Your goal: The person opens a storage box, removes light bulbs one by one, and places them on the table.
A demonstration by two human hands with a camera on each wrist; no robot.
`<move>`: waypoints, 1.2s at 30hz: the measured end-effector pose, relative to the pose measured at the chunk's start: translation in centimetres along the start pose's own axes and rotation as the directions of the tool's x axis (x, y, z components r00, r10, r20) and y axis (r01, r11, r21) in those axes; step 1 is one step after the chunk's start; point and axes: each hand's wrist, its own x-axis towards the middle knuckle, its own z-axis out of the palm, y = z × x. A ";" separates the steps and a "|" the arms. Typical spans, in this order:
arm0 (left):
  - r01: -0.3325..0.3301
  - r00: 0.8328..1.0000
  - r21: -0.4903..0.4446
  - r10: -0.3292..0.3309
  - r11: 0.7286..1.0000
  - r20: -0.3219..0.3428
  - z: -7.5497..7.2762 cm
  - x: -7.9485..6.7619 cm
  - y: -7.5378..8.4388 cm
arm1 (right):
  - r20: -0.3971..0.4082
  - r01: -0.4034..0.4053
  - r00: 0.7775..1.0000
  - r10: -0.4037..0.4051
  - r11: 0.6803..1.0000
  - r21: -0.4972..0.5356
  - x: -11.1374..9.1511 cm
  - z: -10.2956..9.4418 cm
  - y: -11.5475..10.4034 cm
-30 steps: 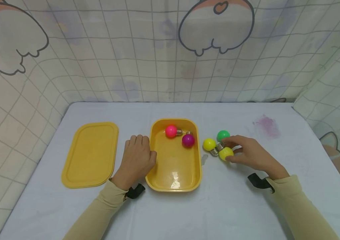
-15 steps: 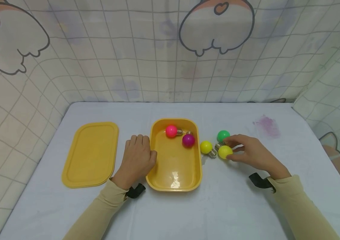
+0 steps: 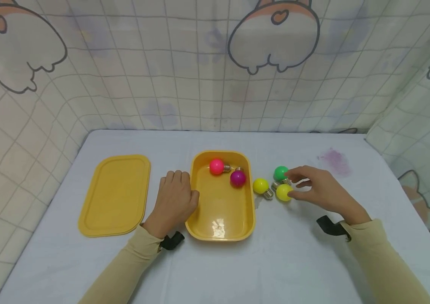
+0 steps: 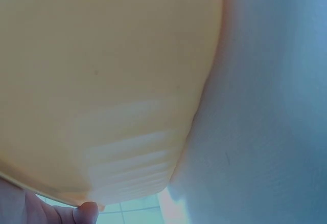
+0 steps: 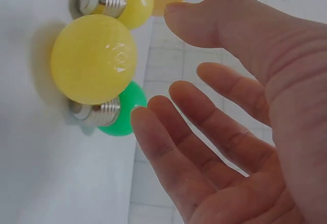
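Note:
Curled at the yellow tray's (image 3: 220, 234) left side, my left hand (image 3: 173, 202) grips its rim, and its fingers (image 4: 84, 213) show at the rim in the left wrist view. Inside the tray lie a pink bulb (image 3: 216, 166) and a purple bulb (image 3: 238, 178). My right hand (image 3: 323, 190) is spread beside three bulbs on the table and holds nothing. Nearest it are a yellow bulb (image 3: 284, 193) and a green bulb (image 3: 280, 173). A second yellow bulb (image 3: 260, 185) lies by the tray's right wall. The right wrist view shows a gap between fingers (image 5: 158, 132) and the nearer yellow bulb (image 5: 94, 59).
A flat yellow lid (image 3: 114, 196) lies on the white-covered table (image 3: 287, 266), left of the tray. Patterned curtains (image 3: 207, 84) hang behind and on both sides. A pink stain (image 3: 335, 161) marks the cloth at back right.
The left yellow bulb has shifted left towards the tray and turned. My right hand has opened wider and drawn slightly right, off the nearer yellow bulb. The left hand stays put.

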 end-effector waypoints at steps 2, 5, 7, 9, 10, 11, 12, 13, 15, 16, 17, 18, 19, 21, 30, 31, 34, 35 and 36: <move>0.000 1.000 0.005 0.000 1.000 0.005 0.1 0.0 -0.1 | -0.001 0.005 1.000 -0.005 1.000 -0.002 0.1 -0.1 -0.4; -0.002 1.000 0.008 0.002 1.000 0.006 0.1 0.0 -0.2 | -0.003 0.017 1.000 -0.017 1.000 -0.002 0.5 -0.3 -1.0; -0.002 1.000 0.008 0.002 1.000 0.005 0.2 0.0 -0.2 | -0.007 0.029 1.000 -0.029 1.000 0.000 0.8 -0.3 -1.3; 0.000 1.000 0.003 0.000 1.000 0.009 0.2 0.0 -0.2 | -0.012 0.040 0.999 -0.040 0.999 0.005 1.2 -0.2 -1.7; 0.000 1.000 0.000 0.000 1.000 0.010 0.2 0.0 -0.2 | -0.013 0.040 0.999 -0.040 0.999 0.003 1.4 -0.1 -1.8; 0.001 1.000 -0.002 -0.001 1.000 0.013 0.1 0.0 -0.2 | -0.015 0.043 0.999 -0.043 0.999 0.002 1.6 -0.1 -2.0; 0.001 1.000 -0.005 -0.001 1.000 0.014 0.1 0.0 -0.2 | -0.019 0.048 0.999 -0.047 0.999 0.000 1.8 -0.1 -2.2; 0.002 1.000 -0.006 -0.002 1.000 0.016 0.1 0.0 -0.2 | -0.021 0.049 0.999 -0.049 0.999 0.000 2.0 -0.1 -2.4; 0.004 1.000 -0.010 -0.003 1.000 0.023 0.0 0.0 -0.2 | -0.028 0.053 0.998 -0.053 0.999 0.001 2.3 -0.1 -2.7; 0.005 1.000 -0.010 -0.005 1.000 0.024 0.0 0.0 -0.2 | -0.033 0.057 0.998 -0.057 0.998 -0.001 2.5 -0.1 -2.9; 0.007 1.000 -0.010 -0.007 1.000 0.027 0.0 0.0 -0.2 | -0.041 0.067 0.997 -0.067 0.998 0.001 2.7 -0.1 -3.0; 0.008 1.000 -0.010 -0.008 1.000 0.029 0.0 0.0 -0.2 | -0.048 0.076 0.996 -0.075 0.997 0.004 2.9 -0.2 -3.2; 0.009 1.000 -0.008 -0.009 1.000 0.030 0.0 0.0 -0.2 | -0.054 0.084 0.995 -0.083 0.996 0.009 3.1 -0.2 -3.3; 0.008 1.000 -0.007 -0.008 1.000 0.025 0.0 0.0 -0.2 | -0.066 0.098 0.993 -0.097 0.995 0.013 3.6 -0.2 -3.6; -0.003 1.000 -0.015 0.003 1.000 0.004 -0.1 0.0 0.0 | -0.050 0.103 0.993 -0.103 0.995 0.002 5.8 0.3 -5.2; -0.003 1.000 -0.017 0.003 1.000 0.000 -0.1 0.0 0.0 | -0.044 0.100 0.994 -0.100 0.995 -0.003 6.1 0.4 -5.4; -0.005 1.000 -0.021 0.004 1.000 -0.015 -0.1 -0.1 -0.1 | -0.016 0.092 0.996 -0.092 0.996 -0.002 7.2 0.8 -6.0; -0.003 1.000 -0.024 0.003 1.000 -0.018 0.0 -0.1 -0.1 | -0.006 0.089 0.996 -0.089 0.996 0.002 7.5 1.0 -6.2; -0.002 1.000 -0.028 0.001 1.000 -0.019 0.0 -0.2 -0.1 | 0.004 0.088 0.996 -0.088 0.996 0.007 7.8 1.2 -6.3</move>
